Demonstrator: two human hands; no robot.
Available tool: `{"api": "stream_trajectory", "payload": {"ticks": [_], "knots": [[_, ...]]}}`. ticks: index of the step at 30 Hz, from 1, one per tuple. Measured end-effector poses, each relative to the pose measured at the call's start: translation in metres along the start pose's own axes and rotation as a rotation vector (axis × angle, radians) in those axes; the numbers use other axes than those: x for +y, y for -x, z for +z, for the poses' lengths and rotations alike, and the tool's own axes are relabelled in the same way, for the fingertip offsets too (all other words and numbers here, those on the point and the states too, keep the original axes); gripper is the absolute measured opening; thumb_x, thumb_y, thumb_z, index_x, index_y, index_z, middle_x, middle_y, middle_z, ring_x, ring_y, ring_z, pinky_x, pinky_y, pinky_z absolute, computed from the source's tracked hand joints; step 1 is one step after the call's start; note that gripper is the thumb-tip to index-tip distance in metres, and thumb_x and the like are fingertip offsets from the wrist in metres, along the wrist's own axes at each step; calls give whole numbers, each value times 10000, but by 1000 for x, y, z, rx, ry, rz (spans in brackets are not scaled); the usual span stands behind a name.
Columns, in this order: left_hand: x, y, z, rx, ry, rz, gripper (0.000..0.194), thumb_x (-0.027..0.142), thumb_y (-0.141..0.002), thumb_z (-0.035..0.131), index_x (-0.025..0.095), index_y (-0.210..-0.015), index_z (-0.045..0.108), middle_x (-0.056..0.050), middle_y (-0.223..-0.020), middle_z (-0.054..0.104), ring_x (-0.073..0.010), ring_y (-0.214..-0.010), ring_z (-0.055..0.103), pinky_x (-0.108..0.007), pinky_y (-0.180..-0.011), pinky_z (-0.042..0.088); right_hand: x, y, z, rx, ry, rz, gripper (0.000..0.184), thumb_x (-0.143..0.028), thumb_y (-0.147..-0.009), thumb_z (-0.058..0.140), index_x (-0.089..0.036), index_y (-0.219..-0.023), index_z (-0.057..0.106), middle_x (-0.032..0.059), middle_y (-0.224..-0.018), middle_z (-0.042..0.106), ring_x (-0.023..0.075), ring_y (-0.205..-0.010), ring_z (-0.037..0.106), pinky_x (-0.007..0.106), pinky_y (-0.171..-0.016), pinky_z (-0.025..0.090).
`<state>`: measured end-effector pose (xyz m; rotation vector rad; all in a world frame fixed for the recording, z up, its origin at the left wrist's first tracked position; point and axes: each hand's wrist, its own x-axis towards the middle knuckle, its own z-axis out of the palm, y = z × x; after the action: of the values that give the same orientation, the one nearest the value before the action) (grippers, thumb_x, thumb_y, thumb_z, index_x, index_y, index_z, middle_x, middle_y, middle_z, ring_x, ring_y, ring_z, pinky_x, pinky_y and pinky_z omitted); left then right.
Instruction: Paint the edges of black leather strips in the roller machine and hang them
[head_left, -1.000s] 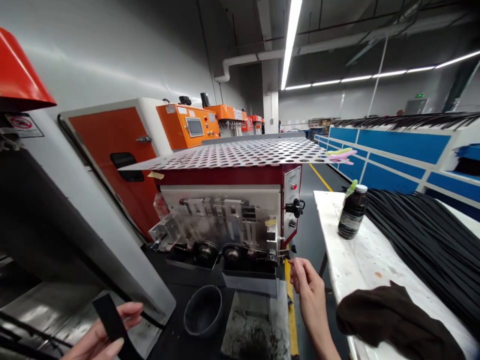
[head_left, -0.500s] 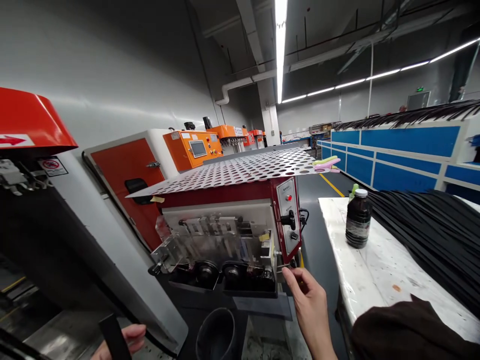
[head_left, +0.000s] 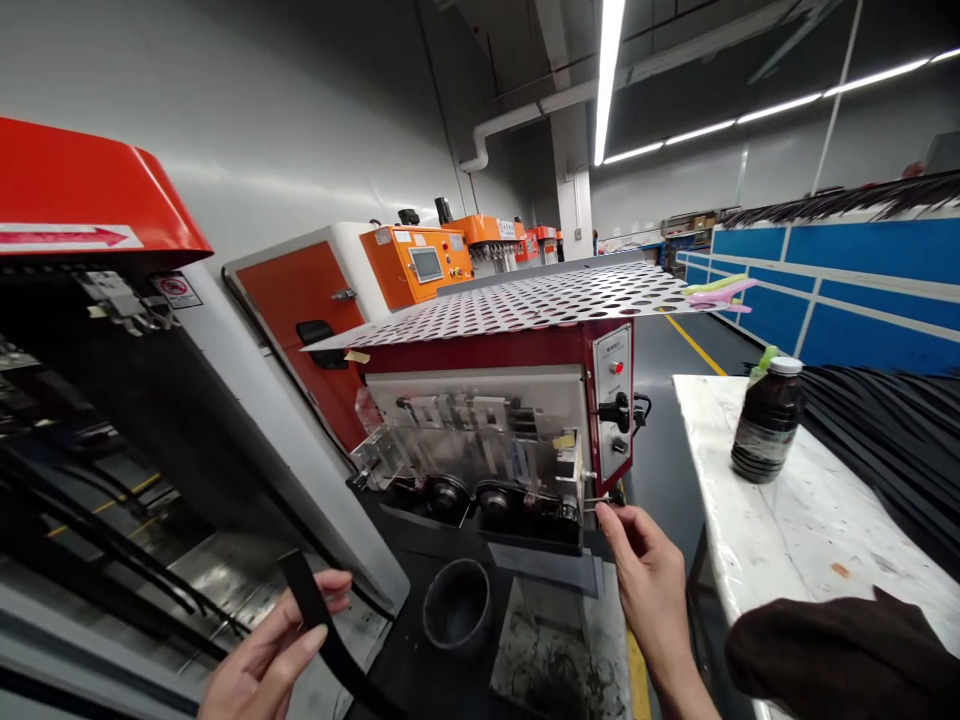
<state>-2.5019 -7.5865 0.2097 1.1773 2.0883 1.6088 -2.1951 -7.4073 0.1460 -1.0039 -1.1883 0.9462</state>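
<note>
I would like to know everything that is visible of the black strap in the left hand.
The strap is flat, narrow and matt black, perhaps leather. The left hand pinches it between thumb and fingers near its squared end, which sticks up, tilted left. Below, it curves down rightward and out of the picture, so its other end is unseen.

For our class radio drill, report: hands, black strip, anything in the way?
Left hand gripping black strip. Right hand at lower right corner of red machine, contact unclear. Black bucket low between hands, seemingly blocking neither.
</note>
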Motion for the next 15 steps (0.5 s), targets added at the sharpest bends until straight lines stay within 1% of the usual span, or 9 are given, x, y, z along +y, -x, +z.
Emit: {"api": "stream_trajectory", "payload": {"ticks": [2,7,11,15], "knots": [[4,2,1,-4,-6,-24,456,587,-670,721,267,-993,748,-27,-1090,747,-276,-1101,660,-254,-916,548,2,0,0,-3,8,7,387,-571,-868,597,-206,-737,586,-16,-709,522,156,-685,466,260,-640,346],[9,5,4,14,4,-77,508,615,-601,744,266,-970,751,-36,-1079,747,-298,-1112,648,-288,-951,526,3,0,-1,-2,18,19,392,-578,-862,596,-204,-744,592,-12,-706,534,156,-669,462,260,-619,343],[8,6,5,13,31,-97,505,605,-604,750,272,-983,743,-30,-1098,739,-299,-1142,632,-292,-974,506,-1,2,-1,-8,24,21,391,-577,-864,595,-201,-754,600,-14,-700,527,151,-661,458,260,-615,342],[6,4,3,-12,48,-94,511,592,-621,754,252,-1001,733,-42,-1081,736,-315,-1161,611,-309,-994,492,-5,0,0,4,38,25,409,-592,-862,588,-200,-746,591,-16,-688,522,142,-636,443,263,-600,345]]}}
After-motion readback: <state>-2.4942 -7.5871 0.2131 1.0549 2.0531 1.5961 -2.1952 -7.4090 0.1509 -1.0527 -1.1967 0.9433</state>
